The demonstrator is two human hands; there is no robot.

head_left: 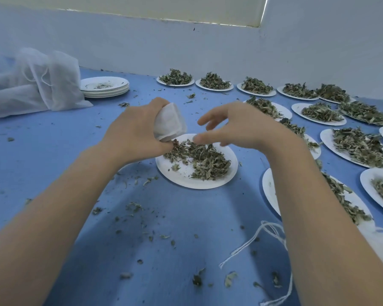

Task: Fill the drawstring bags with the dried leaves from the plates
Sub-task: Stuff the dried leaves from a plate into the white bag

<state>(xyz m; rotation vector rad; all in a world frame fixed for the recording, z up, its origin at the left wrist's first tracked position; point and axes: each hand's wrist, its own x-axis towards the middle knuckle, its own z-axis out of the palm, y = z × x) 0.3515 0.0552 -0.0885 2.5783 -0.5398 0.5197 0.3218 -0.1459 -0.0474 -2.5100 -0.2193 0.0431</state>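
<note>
White strings (261, 244) lie nearest. Left hand (137, 131) grips the small bag (169, 121); right hand (234, 127), fingers spread and empty, should pinch leaves (203, 160) just below it.

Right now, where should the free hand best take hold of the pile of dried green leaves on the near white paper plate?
Pinch the thick right part of the pile of dried green leaves from above. The left hand and small white fabric bag crowd its left edge.
</note>
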